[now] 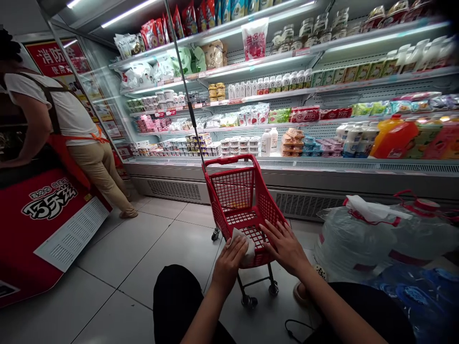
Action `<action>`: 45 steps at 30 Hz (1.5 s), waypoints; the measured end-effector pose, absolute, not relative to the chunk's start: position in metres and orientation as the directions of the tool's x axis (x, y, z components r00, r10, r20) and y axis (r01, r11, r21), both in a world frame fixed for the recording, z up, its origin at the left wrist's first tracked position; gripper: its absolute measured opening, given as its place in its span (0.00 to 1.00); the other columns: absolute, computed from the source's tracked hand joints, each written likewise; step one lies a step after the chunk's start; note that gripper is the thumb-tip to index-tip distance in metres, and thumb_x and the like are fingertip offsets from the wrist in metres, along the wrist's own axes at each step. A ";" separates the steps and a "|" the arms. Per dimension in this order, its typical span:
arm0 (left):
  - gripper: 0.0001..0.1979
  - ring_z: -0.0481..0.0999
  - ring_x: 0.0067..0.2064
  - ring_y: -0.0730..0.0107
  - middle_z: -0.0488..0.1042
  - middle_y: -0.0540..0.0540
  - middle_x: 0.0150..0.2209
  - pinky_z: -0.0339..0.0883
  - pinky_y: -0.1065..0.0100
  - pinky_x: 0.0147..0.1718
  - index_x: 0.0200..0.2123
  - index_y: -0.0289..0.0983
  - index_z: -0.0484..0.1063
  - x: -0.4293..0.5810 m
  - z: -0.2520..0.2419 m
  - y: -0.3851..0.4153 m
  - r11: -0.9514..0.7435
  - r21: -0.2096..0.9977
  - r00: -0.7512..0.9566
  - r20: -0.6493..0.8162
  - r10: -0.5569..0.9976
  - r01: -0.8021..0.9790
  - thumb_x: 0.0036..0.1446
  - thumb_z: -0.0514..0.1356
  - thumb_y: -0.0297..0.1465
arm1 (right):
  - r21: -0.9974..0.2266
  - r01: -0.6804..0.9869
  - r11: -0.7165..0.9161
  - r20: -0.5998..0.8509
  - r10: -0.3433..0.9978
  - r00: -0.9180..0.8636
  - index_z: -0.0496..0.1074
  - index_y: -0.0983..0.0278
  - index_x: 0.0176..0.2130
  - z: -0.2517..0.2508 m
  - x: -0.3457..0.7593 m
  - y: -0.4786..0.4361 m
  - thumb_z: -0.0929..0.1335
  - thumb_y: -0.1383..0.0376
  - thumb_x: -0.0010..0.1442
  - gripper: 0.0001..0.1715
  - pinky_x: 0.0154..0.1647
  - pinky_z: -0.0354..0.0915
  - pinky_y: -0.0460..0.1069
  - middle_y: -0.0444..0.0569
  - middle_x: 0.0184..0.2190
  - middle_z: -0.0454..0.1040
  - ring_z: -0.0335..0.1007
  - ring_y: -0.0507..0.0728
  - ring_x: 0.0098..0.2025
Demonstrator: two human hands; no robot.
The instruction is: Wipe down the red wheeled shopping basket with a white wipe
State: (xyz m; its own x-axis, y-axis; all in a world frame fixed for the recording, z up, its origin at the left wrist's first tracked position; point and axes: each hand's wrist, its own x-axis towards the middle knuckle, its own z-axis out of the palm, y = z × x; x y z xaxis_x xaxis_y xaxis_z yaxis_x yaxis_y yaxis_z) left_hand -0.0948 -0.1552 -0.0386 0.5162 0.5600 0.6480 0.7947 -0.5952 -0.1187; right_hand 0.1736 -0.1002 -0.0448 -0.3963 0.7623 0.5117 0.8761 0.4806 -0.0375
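Note:
A small red plastic shopping cart (267,203) on metal legs with black casters stands in front of me, with a tall thin pole (190,102) rising at its left side. My left hand (230,260) presses a crumpled white cloth (248,246) against the cart's near rim, its fingers closed over the cloth. It could be a paper wipe; I cannot tell. At the near right edge of the basket, my right hand (287,248) spreads its fingers over the rim and holds nothing. The bottom of the basket is a red lattice, partly hidden by my hands.
A refrigerated display (201,167) full of dairy and drinks runs behind the cart. Large wrapped water bottles (355,239) stand close on the right. At left, a person (68,114) in an apron leans over a red freezer (46,229). Pale tiles (150,243) cover the floor.

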 end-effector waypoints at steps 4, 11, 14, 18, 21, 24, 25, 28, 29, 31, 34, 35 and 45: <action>0.26 0.65 0.70 0.60 0.70 0.42 0.66 0.68 0.49 0.65 0.69 0.37 0.61 -0.084 -0.043 -0.152 -0.507 -0.064 0.412 0.674 0.614 0.859 0.70 0.49 0.19 | -0.050 0.908 0.415 0.551 0.770 -0.322 0.47 0.46 0.75 -0.050 0.154 -0.099 0.59 0.48 0.73 0.36 0.72 0.50 0.67 0.42 0.74 0.53 0.57 0.69 0.71; 0.28 0.68 0.68 0.61 0.69 0.42 0.67 0.70 0.52 0.64 0.70 0.37 0.60 -0.066 -0.048 -0.152 -0.507 -0.083 0.434 0.645 0.628 0.858 0.69 0.48 0.19 | -0.050 0.909 0.414 0.591 0.746 -0.308 0.45 0.47 0.75 -0.047 0.125 -0.114 0.59 0.55 0.75 0.35 0.73 0.49 0.66 0.41 0.75 0.49 0.52 0.67 0.74; 0.28 0.68 0.68 0.62 0.70 0.43 0.66 0.68 0.52 0.66 0.71 0.38 0.59 -0.086 -0.045 -0.148 -0.554 -0.129 0.497 0.637 0.590 0.823 0.70 0.48 0.20 | -0.027 0.880 0.474 0.583 0.723 -0.371 0.41 0.47 0.76 -0.043 0.126 -0.122 0.58 0.56 0.76 0.36 0.74 0.49 0.64 0.37 0.75 0.48 0.46 0.65 0.76; 0.26 0.69 0.68 0.62 0.72 0.43 0.65 0.66 0.51 0.67 0.70 0.38 0.61 -0.122 -0.036 -0.144 -0.530 -0.172 0.504 0.638 0.582 0.830 0.71 0.49 0.22 | -0.004 0.857 0.516 0.576 0.701 -0.420 0.38 0.49 0.76 -0.043 0.128 -0.128 0.58 0.54 0.76 0.37 0.74 0.47 0.65 0.36 0.76 0.48 0.42 0.64 0.77; 0.26 0.69 0.67 0.62 0.72 0.43 0.64 0.65 0.50 0.67 0.69 0.37 0.62 -0.130 -0.035 -0.144 -0.493 -0.178 0.475 0.660 0.582 0.851 0.71 0.49 0.21 | -0.008 0.866 0.500 0.587 0.704 -0.401 0.37 0.50 0.76 -0.044 0.125 -0.130 0.58 0.52 0.75 0.39 0.75 0.45 0.66 0.38 0.76 0.48 0.41 0.65 0.77; 0.26 0.69 0.67 0.62 0.72 0.43 0.65 0.66 0.51 0.67 0.69 0.36 0.62 -0.112 -0.042 -0.147 -0.459 -0.134 0.415 0.693 0.590 0.878 0.70 0.48 0.21 | -0.007 0.872 0.489 0.589 0.707 -0.391 0.37 0.52 0.76 -0.046 0.120 -0.131 0.59 0.51 0.74 0.41 0.75 0.44 0.66 0.40 0.76 0.48 0.39 0.65 0.77; 0.26 0.69 0.68 0.62 0.72 0.42 0.65 0.67 0.51 0.67 0.69 0.36 0.62 -0.103 -0.045 -0.147 -0.458 -0.120 0.404 0.696 0.594 0.881 0.70 0.49 0.21 | -0.006 0.875 0.485 0.588 0.709 -0.389 0.38 0.53 0.76 -0.046 0.119 -0.132 0.60 0.52 0.74 0.41 0.75 0.44 0.66 0.41 0.76 0.48 0.38 0.65 0.78; 0.25 0.69 0.68 0.62 0.72 0.42 0.65 0.67 0.53 0.66 0.68 0.36 0.63 -0.074 -0.051 -0.147 -0.487 -0.106 0.419 0.685 0.596 0.867 0.70 0.50 0.21 | 0.003 0.881 0.473 0.580 0.717 -0.387 0.41 0.55 0.77 -0.047 0.118 -0.131 0.61 0.58 0.72 0.41 0.75 0.43 0.66 0.41 0.76 0.47 0.36 0.66 0.78; 0.25 0.69 0.67 0.62 0.72 0.42 0.65 0.67 0.53 0.66 0.68 0.35 0.63 -0.068 -0.051 -0.146 -0.497 -0.107 0.427 0.682 0.594 0.861 0.70 0.50 0.21 | 0.005 0.882 0.471 0.576 0.720 -0.387 0.42 0.56 0.77 -0.047 0.118 -0.131 0.61 0.60 0.71 0.42 0.75 0.43 0.66 0.41 0.77 0.46 0.36 0.66 0.78; 0.26 0.70 0.67 0.63 0.72 0.43 0.65 0.67 0.53 0.66 0.68 0.35 0.63 -0.061 -0.049 -0.144 -0.519 -0.114 0.451 0.672 0.588 0.847 0.69 0.51 0.21 | 0.002 0.881 0.473 0.566 0.726 -0.391 0.43 0.57 0.77 -0.046 0.120 -0.130 0.62 0.62 0.68 0.44 0.75 0.44 0.66 0.42 0.77 0.46 0.36 0.67 0.78; 0.26 0.69 0.67 0.65 0.71 0.43 0.65 0.66 0.54 0.67 0.69 0.35 0.62 -0.072 -0.042 -0.142 -0.553 -0.150 0.509 0.634 0.582 0.820 0.69 0.50 0.20 | -0.021 0.875 0.484 0.546 0.739 -0.396 0.44 0.56 0.76 -0.042 0.122 -0.130 0.63 0.63 0.65 0.47 0.75 0.46 0.66 0.41 0.77 0.45 0.38 0.68 0.77; 0.27 0.69 0.68 0.65 0.71 0.44 0.66 0.66 0.54 0.67 0.69 0.35 0.62 -0.080 -0.039 -0.143 -0.556 -0.164 0.522 0.623 0.582 0.815 0.69 0.49 0.20 | -0.032 0.872 0.488 0.541 0.743 -0.395 0.43 0.55 0.77 -0.041 0.122 -0.131 0.64 0.63 0.65 0.47 0.74 0.47 0.66 0.41 0.77 0.45 0.38 0.69 0.77; 0.27 0.71 0.66 0.60 0.73 0.41 0.64 0.69 0.51 0.65 0.68 0.35 0.63 -0.112 -0.042 -0.150 -0.413 -0.133 0.379 0.703 0.602 0.901 0.68 0.49 0.19 | -0.079 0.867 0.491 0.548 0.748 -0.374 0.33 0.57 0.77 -0.044 0.107 -0.137 0.63 0.61 0.64 0.52 0.73 0.48 0.67 0.45 0.78 0.40 0.38 0.71 0.77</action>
State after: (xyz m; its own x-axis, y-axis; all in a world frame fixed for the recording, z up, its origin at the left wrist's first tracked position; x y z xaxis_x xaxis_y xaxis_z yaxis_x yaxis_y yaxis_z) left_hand -0.1123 -0.1501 -0.0421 0.3792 0.6021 0.7026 0.9012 -0.4125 -0.1329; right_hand 0.1069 -0.1366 -0.0441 -0.3742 0.7484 0.5476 0.8674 0.4913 -0.0788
